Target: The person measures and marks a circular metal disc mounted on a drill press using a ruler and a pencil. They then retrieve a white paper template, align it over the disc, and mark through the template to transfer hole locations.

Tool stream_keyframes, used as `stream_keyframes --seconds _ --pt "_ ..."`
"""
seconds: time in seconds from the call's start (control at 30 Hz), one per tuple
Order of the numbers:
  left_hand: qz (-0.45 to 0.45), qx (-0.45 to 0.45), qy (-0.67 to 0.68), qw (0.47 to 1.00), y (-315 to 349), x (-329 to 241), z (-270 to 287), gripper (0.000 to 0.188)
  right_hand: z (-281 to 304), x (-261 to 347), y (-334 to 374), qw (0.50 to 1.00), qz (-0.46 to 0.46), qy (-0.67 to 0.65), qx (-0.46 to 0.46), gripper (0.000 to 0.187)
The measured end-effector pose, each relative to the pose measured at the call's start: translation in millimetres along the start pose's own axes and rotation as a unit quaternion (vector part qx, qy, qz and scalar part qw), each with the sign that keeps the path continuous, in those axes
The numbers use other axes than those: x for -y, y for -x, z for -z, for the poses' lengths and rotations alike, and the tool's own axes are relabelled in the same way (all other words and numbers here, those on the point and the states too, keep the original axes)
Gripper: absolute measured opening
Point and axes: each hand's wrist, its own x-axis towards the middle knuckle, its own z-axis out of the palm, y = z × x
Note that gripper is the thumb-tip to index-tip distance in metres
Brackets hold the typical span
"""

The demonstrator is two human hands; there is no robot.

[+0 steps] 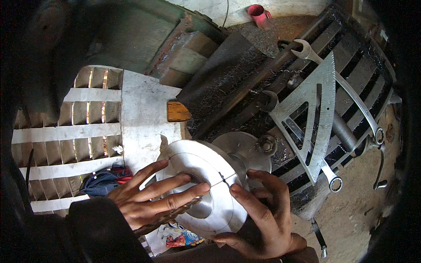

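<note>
A shiny round metal disc (pixel 234 215) with a central recess and scribed circles faces me. A straight line runs across it to a short dark mark near the right rim. My left hand (pixel 144 197) lies on its left side, fingers spread, fingertips on the face and in the recess. My right hand (pixel 267 215) curls round the right rim, one fingertip just below the dark mark and the thumb at the lower edge. A brown twisted strand (pixel 169 215) crosses in front of the disc below my left fingers. Behind the disc is a grey round metal part (pixel 239 147).
A slotted black machine bed (pixel 372 61) at the right bears a metal set square (pixel 326 101), a long wrench (pixel 351 90) and metal shavings. Crank handles (pixel 380 168) hang beside it. A red mug (pixel 259 15) stands at the back. A vented block wall (pixel 66 133) is at the left.
</note>
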Motion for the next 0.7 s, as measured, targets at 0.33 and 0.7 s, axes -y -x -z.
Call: stream_keyframes --seconds 0.33,0.7 --pt "-0.008 -0.038 -0.032 0.999 -0.2 1.4 -6.4 0.026 -2.8 -3.9 -0.5 1.0 -0.004 0.003 -0.011 0.084" --pt "0.0 -0.022 -0.008 1.0 1.1 3.8 -9.8 0.034 -2.8 -3.2 0.0 1.0 0.007 -0.019 -0.024 0.08"
